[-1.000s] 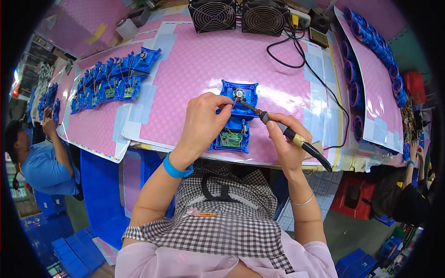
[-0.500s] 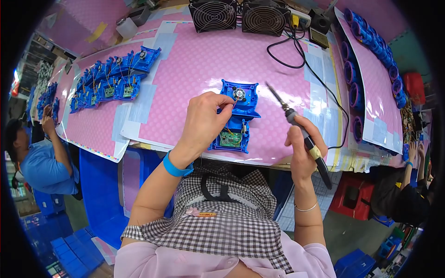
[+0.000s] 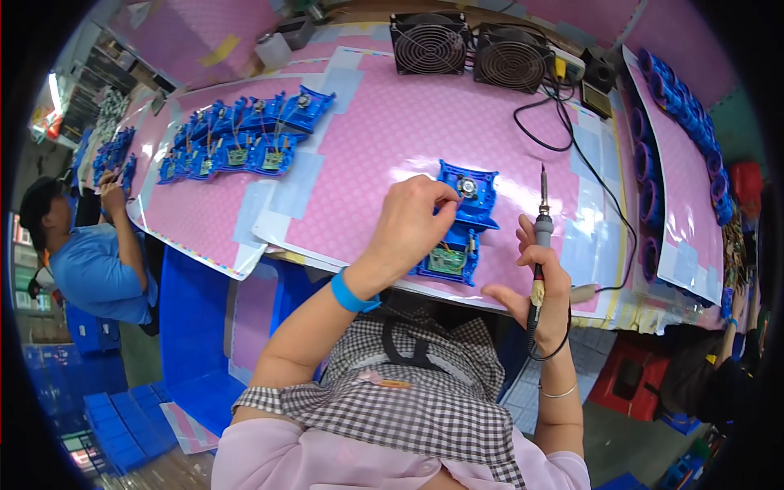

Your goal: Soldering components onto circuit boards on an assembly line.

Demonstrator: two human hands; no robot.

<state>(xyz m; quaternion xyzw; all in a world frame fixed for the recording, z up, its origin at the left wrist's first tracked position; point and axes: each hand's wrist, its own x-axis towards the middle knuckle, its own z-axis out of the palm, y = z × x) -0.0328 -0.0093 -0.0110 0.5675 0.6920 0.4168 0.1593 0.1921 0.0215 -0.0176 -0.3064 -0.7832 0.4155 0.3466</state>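
Observation:
A blue plastic housing half [image 3: 485, 214] lies on the pink table sheet, with a small round speaker [image 3: 467, 188] fitted in it. Just below, a second blue housing part [image 3: 471, 260] holds a green circuit board [image 3: 446, 260]. My left hand [image 3: 412, 224] reaches over from the left, thumb and forefinger pinched at the speaker's edge on what looks like a thin wire, mostly hidden by the fingers. Right of the housing, my right hand [image 3: 551, 278] holds a soldering iron [image 3: 543, 230], its tip upward and apart from the parts. The right thumb is stretched away from the handle.
Two black fans [image 3: 431, 45] stand at the back. The iron's black cable [image 3: 608, 192] runs along the right. Rows of wired blue housings [image 3: 237, 135] sit at left; blue ring-shaped parts [image 3: 649, 204] line the right. A co-worker [image 3: 94, 261] works at far left.
The soldering iron has swung from leaning left to nearly upright, and my right thumb has spread off the handle. My left hand stays pinched at the speaker. The whole view has shifted.

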